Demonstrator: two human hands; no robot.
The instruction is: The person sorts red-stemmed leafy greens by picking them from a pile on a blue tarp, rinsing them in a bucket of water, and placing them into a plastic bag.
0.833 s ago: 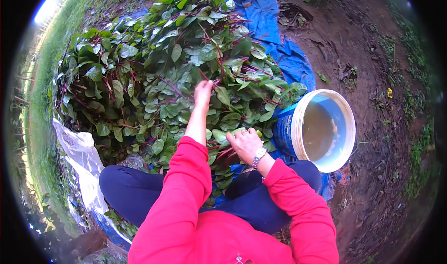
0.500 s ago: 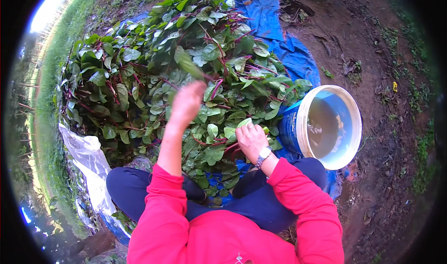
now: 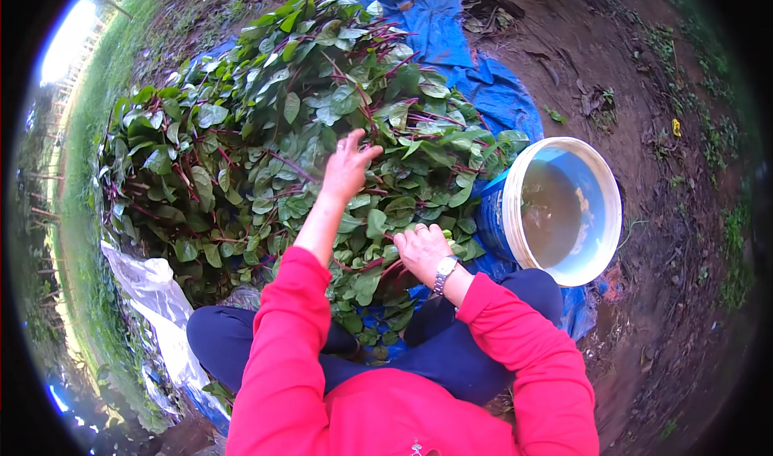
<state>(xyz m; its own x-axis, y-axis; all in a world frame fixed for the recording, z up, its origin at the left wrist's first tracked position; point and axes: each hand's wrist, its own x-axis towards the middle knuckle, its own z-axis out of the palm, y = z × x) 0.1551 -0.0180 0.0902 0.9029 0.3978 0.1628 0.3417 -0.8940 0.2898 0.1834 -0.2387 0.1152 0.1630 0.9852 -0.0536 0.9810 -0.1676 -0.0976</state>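
Observation:
A big heap of leafy greens (image 3: pixel 266 146) with purple-red stems, looking like Malabar spinach, spreads in front of me. Over the middle of the heap my left hand (image 3: pixel 348 169) reaches out with fingers apart and nothing held in them. My right hand (image 3: pixel 423 253), with a watch at its wrist, is closed around spinach stems near the heap's right front edge. Leaves and reddish stems stick out to the left of that hand. Its fingertips are partly hidden, so how many stems it grips I cannot tell.
A blue bucket (image 3: pixel 499 218) with a white rim, holding cloudy water, stands tilted toward me at the right. Blue tarp (image 3: pixel 503 98) lies under the heap. White plastic sheeting (image 3: pixel 165 299) is at the left by my knee. Muddy ground extends right; grass grows left.
My left hand has let go of a leafy sprig, moved slightly right and down, and spread its fingers. My right hand has shifted slightly left and down, still closed on stems.

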